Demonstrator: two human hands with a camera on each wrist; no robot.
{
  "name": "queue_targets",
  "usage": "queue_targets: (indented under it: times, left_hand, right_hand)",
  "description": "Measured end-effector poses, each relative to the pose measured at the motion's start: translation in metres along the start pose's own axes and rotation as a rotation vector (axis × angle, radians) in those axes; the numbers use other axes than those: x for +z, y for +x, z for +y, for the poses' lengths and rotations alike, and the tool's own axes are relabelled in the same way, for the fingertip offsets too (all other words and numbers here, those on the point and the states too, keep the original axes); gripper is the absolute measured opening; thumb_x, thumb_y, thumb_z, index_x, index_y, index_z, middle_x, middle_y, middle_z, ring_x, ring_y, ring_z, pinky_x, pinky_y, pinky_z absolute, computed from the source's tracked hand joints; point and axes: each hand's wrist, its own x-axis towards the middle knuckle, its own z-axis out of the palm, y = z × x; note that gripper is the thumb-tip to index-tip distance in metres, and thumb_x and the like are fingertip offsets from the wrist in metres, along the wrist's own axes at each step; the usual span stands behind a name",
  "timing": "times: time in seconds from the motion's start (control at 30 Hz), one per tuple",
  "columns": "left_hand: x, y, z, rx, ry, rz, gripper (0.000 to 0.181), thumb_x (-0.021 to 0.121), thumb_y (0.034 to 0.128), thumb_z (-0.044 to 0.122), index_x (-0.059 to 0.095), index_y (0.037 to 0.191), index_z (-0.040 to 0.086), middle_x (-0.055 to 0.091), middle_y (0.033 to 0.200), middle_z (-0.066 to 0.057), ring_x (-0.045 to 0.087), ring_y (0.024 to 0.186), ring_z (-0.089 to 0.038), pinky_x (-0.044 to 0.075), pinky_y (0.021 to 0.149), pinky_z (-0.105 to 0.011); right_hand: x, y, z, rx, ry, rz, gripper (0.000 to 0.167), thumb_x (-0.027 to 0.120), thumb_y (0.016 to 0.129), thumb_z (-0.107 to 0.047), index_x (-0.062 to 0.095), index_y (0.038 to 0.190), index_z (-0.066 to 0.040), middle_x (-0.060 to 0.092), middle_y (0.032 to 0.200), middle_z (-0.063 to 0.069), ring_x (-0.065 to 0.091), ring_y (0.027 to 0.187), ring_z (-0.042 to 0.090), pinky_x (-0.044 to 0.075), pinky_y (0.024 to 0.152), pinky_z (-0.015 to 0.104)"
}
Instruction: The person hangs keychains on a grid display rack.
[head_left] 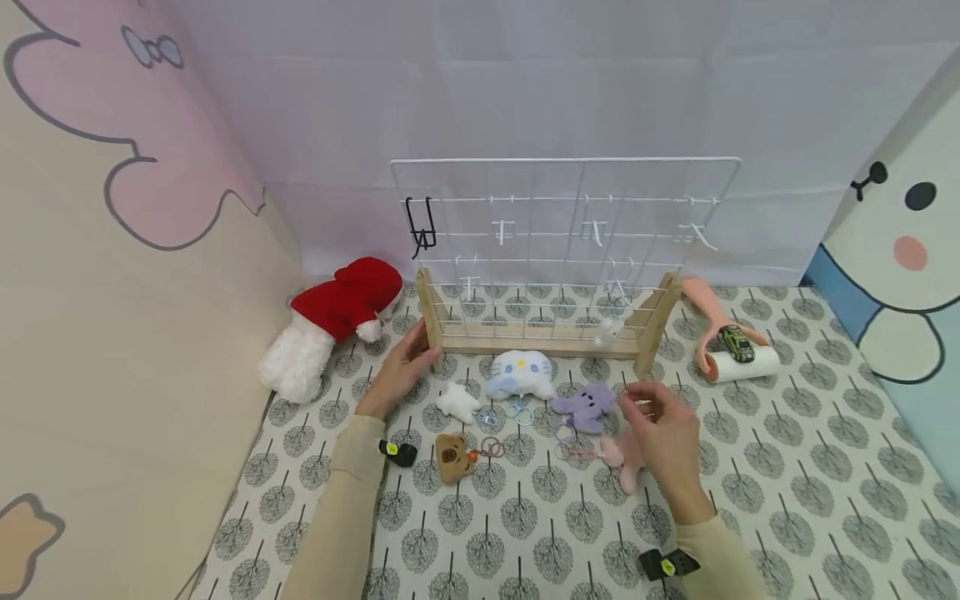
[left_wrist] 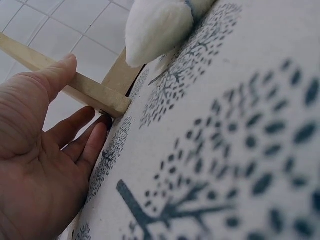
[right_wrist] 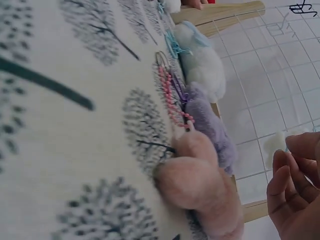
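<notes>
My left hand (head_left: 405, 371) grips the left wooden leg (head_left: 429, 310) of a white wire rack (head_left: 558, 233); in the left wrist view, the thumb of that hand (left_wrist: 45, 150) lies on the wood (left_wrist: 92, 92) with fingers beneath. Loosely curled, my right hand (head_left: 663, 437) is above the pink plush (head_left: 632, 462), beside the purple plush (head_left: 588, 407). In the right wrist view its fingertips are near a small white plush (right_wrist: 274, 145) in line with the rack, which the head view shows hanging low at the right. Nothing is visibly held by the right hand (right_wrist: 300, 185).
A white-and-blue plush (head_left: 521, 375), a white star plush (head_left: 457, 402) and a brown bear (head_left: 453, 458) lie before the rack. A red-and-white plush item (head_left: 333, 308) lies left; a lint roller (head_left: 742, 364) with a toy car (head_left: 737, 342) lies right. Several hooks are on the rack.
</notes>
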Motion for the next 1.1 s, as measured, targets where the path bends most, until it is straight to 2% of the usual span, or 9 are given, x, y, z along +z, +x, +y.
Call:
queue_targets:
  times: [0.1, 0.2, 0.3, 0.37, 0.47, 0.7, 0.87, 1.1]
  left_hand:
    - [-0.001, -0.004, 0.012, -0.016, -0.012, -0.001, 0.071, 0.063, 0.1083, 0.021, 0.027, 0.169, 0.029, 0.041, 0.166, -0.014, 0.040, 0.152, -0.034, 0.033, 0.123, -0.053]
    - [-0.002, -0.003, 0.014, -0.030, -0.027, 0.001, 0.072, 0.062, 0.1083, 0.016, 0.025, 0.170, 0.025, 0.039, 0.167, -0.017, 0.037, 0.153, -0.037, 0.031, 0.124, -0.055]
    - [-0.004, 0.002, 0.000, -0.020, -0.023, 0.003, 0.073, 0.062, 0.1085, 0.018, 0.024, 0.170, 0.028, 0.038, 0.168, -0.015, 0.036, 0.154, -0.035, 0.030, 0.124, -0.055]
    - [-0.004, 0.004, -0.003, -0.012, -0.019, 0.005, 0.073, 0.063, 0.1085, 0.020, 0.025, 0.170, 0.031, 0.039, 0.168, -0.012, 0.037, 0.154, -0.033, 0.031, 0.124, -0.054]
    - [-0.004, 0.006, -0.002, 0.002, -0.013, 0.004, 0.072, 0.063, 0.1083, 0.023, 0.027, 0.169, 0.035, 0.041, 0.167, -0.008, 0.039, 0.153, -0.029, 0.033, 0.123, -0.052]
    - [-0.002, 0.009, 0.003, 0.013, 0.007, 0.006, 0.071, 0.065, 0.1074, 0.030, 0.029, 0.167, 0.040, 0.043, 0.166, -0.005, 0.041, 0.152, -0.027, 0.033, 0.124, -0.051]
    - [-0.002, 0.006, 0.001, 0.009, 0.006, 0.009, 0.070, 0.065, 0.1075, 0.028, 0.029, 0.167, 0.038, 0.043, 0.166, -0.006, 0.042, 0.151, -0.028, 0.032, 0.124, -0.051]
    - [0.000, 0.000, -0.002, -0.002, 0.012, 0.011, 0.071, 0.065, 0.1075, 0.029, 0.029, 0.167, 0.039, 0.044, 0.165, -0.006, 0.044, 0.150, -0.028, 0.034, 0.123, -0.052]
  right_hand:
    - [0.002, -0.014, 0.003, -0.027, -0.026, -0.053, 0.017, 0.079, 0.094, -0.009, 0.078, 0.111, -0.005, 0.079, 0.096, 0.009, 0.065, 0.072, -0.001, 0.048, 0.064, 0.012]
    - [0.007, -0.026, 0.002, -0.099, -0.030, -0.113, 0.020, 0.080, 0.091, -0.004, 0.077, 0.111, -0.003, 0.078, 0.092, 0.008, 0.064, 0.068, 0.001, 0.050, 0.060, 0.014]
    - [0.016, -0.034, -0.001, -0.194, -0.048, -0.158, 0.023, 0.083, 0.085, 0.001, 0.077, 0.108, 0.000, 0.075, 0.084, 0.004, 0.061, 0.064, 0.001, 0.051, 0.056, 0.017]
    - [0.023, -0.038, -0.004, -0.217, -0.055, -0.197, 0.025, 0.084, 0.084, 0.002, 0.077, 0.107, 0.000, 0.074, 0.080, 0.001, 0.059, 0.062, 0.000, 0.050, 0.055, 0.021]
    - [0.032, -0.042, -0.008, -0.200, -0.079, -0.271, 0.026, 0.085, 0.084, -0.002, 0.076, 0.108, 0.000, 0.072, 0.077, -0.003, 0.057, 0.062, 0.000, 0.050, 0.057, 0.023]
    - [0.043, -0.047, -0.011, -0.042, -0.123, -0.422, 0.027, 0.081, 0.088, -0.007, 0.074, 0.113, 0.000, 0.066, 0.075, -0.004, 0.055, 0.059, 0.007, 0.050, 0.057, 0.025]
    - [0.046, -0.051, -0.009, 0.012, -0.147, -0.442, 0.028, 0.081, 0.089, -0.008, 0.073, 0.115, -0.002, 0.063, 0.072, -0.004, 0.053, 0.057, 0.010, 0.048, 0.055, 0.025]
    - [0.048, -0.057, -0.007, -0.027, -0.199, -0.414, 0.027, 0.081, 0.089, -0.010, 0.072, 0.112, 0.000, 0.060, 0.069, -0.006, 0.049, 0.055, 0.009, 0.044, 0.052, 0.024]
